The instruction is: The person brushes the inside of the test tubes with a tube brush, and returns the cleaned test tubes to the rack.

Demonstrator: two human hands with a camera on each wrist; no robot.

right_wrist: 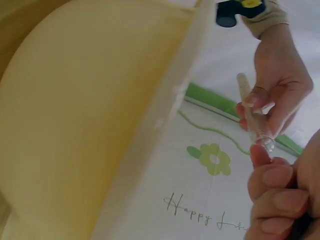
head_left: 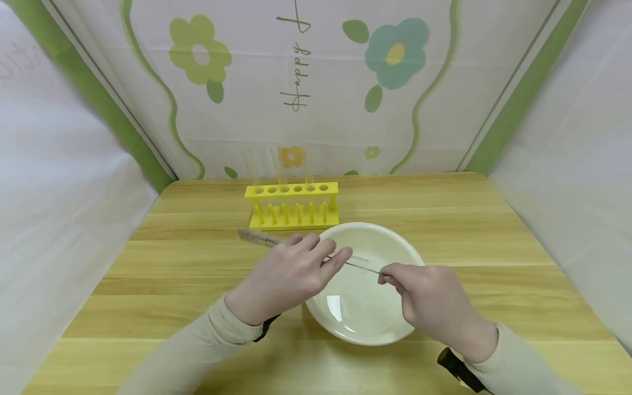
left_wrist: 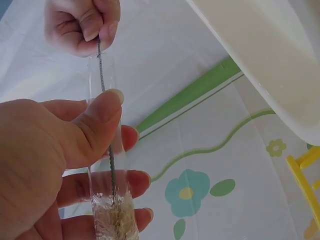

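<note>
My left hand (head_left: 296, 269) grips a clear glass test tube (left_wrist: 94, 80) between thumb and fingers, tilted above the left part of a white basin (head_left: 365, 337). Inside the tube is a test tube brush, its pale bristles (left_wrist: 116, 217) toward the closed end. The brush's twisted wire handle (head_left: 362, 267) comes out of the tube's mouth. My right hand (head_left: 434, 296) pinches that wire with curled fingers, over the basin's right side. In the right wrist view the tube (right_wrist: 244, 87) shows in the left hand, partly covered by fingers.
A yellow test tube rack (head_left: 291, 190) stands behind the basin, with several holes and pegs. Three clear test tubes stand upright in it, one of them at the left end (head_left: 252, 167). Bright reflections show inside the basin. A patterned curtain (head_left: 326, 126) borders the wooden table (head_left: 173, 263).
</note>
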